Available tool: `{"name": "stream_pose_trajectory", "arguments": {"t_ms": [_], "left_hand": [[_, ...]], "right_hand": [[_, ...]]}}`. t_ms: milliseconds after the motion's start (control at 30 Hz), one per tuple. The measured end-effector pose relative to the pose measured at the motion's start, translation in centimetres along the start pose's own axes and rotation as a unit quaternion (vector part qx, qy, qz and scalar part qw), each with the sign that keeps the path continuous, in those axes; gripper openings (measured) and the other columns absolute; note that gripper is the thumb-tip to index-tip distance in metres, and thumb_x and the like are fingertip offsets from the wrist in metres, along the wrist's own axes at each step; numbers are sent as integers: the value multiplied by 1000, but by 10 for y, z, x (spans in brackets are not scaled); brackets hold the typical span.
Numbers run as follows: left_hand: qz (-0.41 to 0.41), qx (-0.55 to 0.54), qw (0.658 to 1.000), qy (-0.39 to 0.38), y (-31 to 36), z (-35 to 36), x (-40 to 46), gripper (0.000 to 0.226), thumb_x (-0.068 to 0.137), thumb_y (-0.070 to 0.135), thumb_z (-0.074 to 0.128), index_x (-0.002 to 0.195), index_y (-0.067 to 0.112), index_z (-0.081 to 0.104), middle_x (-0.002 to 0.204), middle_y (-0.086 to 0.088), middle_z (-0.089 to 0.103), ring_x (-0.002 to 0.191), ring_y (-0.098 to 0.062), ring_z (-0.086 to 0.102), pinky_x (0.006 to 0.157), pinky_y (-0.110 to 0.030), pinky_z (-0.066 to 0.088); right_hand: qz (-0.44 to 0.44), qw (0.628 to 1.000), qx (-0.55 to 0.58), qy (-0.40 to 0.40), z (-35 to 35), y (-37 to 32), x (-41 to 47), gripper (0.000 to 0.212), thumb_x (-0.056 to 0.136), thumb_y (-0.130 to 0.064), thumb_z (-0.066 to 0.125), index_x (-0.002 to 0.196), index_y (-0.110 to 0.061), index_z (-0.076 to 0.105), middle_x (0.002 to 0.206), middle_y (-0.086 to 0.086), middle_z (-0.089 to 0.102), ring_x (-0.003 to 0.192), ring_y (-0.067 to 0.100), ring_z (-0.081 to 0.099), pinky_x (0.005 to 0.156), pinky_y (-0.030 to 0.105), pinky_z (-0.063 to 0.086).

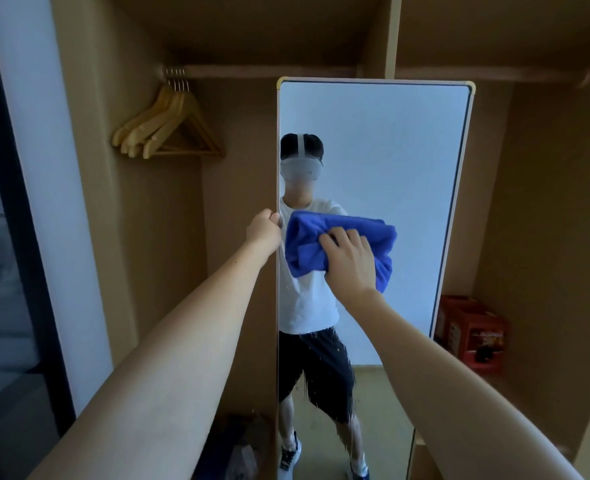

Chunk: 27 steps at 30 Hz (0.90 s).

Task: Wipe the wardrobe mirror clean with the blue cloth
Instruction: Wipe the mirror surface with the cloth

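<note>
The mirror (407, 161) stands tall and narrow in the open wardrobe (546, 202), its long axis upright, and the blue cloth (324, 244) sits bunched against the glass at about mid-height, toward the left edge. Most of the unwiped surface lies below it: water streaks and droplets show on the lower glass (over the reflected dark shorts), so the coming strokes probably need to run downward along that long axis. The right hand (350, 259) is the working one, spread over the cloth with the fingers slightly bent, pressing the wad to the glass; whether the thumb is tucked under the fabric cannot be told. The left hand (264, 230) is off to the side, fingers curled round the mirror's left edge, steadying the panel. A bunch of wooden hangers (169, 126) hangs well to the left, and a red box (470, 330) sits behind the mirror's right edge.
</note>
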<state>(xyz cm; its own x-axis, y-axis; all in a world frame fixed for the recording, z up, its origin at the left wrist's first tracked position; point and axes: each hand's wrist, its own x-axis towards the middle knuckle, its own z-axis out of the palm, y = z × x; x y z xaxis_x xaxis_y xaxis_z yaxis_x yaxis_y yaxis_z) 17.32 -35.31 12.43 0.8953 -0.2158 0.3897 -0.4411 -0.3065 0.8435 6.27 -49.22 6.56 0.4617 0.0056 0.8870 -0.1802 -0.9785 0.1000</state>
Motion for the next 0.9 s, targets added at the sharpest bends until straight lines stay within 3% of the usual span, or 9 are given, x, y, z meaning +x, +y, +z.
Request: {"name": "stream_pose_trajectory", "arguments": {"t_ms": [167, 300, 400, 467, 533, 600, 667, 767, 900], "left_hand": [[-7, 13, 1000, -1, 0, 2, -1, 27, 107, 27, 30, 107, 11, 52, 107, -9, 54, 92, -24, 50, 79, -34, 40], [-10, 11, 1000, -3, 1, 2, -5, 35, 108, 28, 30, 127, 9, 52, 119, -9, 56, 102, -25, 54, 80, -34, 41], [-8, -1, 1000, -11, -2, 2, -3, 35, 107, 28, 30, 125, 7, 52, 124, -13, 57, 107, -29, 56, 81, -34, 41], [-6, -12, 1000, -13, -3, 2, -3, 33, 107, 26, 30, 121, 7, 54, 127, -16, 57, 106, -29, 56, 85, -35, 43], [-6, -15, 1000, -14, -2, 4, -3, 39, 108, 26, 30, 137, 10, 49, 142, -15, 50, 122, -31, 52, 97, -38, 44], [-6, -7, 1000, -10, -1, 4, -3, 43, 108, 26, 30, 146, 9, 41, 148, -13, 45, 133, -33, 45, 99, -36, 41], [-2, 5, 1000, -5, -2, 4, -1, 38, 108, 26, 29, 134, 7, 50, 136, -15, 53, 119, -33, 53, 85, -33, 40], [-4, -3, 1000, 1, -5, 6, 1, 32, 107, 27, 30, 111, 7, 55, 113, -12, 60, 90, -25, 55, 73, -34, 42], [-7, -7, 1000, 0, -11, 6, 4, 28, 105, 27, 31, 91, 10, 49, 99, -11, 57, 78, -23, 46, 66, -32, 37]], "right_hand": [[-13, 998, 10, -60, 16, 2, -39, 38, 48, -1, 69, 83, -16, 63, 80, -1, 57, 72, 26, 48, 64, 36, 39], [-15, 994, 36, -99, 2, 5, -34, 34, 53, -5, 67, 84, -17, 65, 79, -2, 59, 74, 26, 53, 65, 36, 41], [-4, 998, 54, -12, -19, 13, -13, 29, 54, -7, 63, 83, -12, 65, 77, 2, 60, 74, 30, 54, 63, 37, 41], [27, 997, 36, 65, -33, 21, 8, 37, 56, -10, 66, 92, -12, 67, 82, 3, 61, 75, 30, 52, 66, 36, 36], [66, 990, 12, 120, -49, 28, 30, 40, 60, -16, 66, 100, -14, 67, 87, 2, 61, 77, 29, 51, 71, 37, 33], [99, 983, -2, 154, -62, 33, 46, 37, 66, -22, 47, 97, -13, 65, 88, 3, 60, 79, 29, 50, 74, 38, 33], [113, 989, -28, 90, -67, 40, 52, 40, 70, -23, 42, 102, -12, 63, 93, 5, 60, 85, 31, 51, 78, 39, 33], [117, 988, -57, -81, -46, 51, 31, 43, 70, -14, 65, 113, -14, 59, 103, 5, 60, 97, 31, 51, 82, 38, 34], [142, 983, -49, -108, -17, 53, -19, 50, 67, -13, 70, 116, -14, 59, 103, 3, 60, 95, 29, 51, 76, 38, 35]]}}
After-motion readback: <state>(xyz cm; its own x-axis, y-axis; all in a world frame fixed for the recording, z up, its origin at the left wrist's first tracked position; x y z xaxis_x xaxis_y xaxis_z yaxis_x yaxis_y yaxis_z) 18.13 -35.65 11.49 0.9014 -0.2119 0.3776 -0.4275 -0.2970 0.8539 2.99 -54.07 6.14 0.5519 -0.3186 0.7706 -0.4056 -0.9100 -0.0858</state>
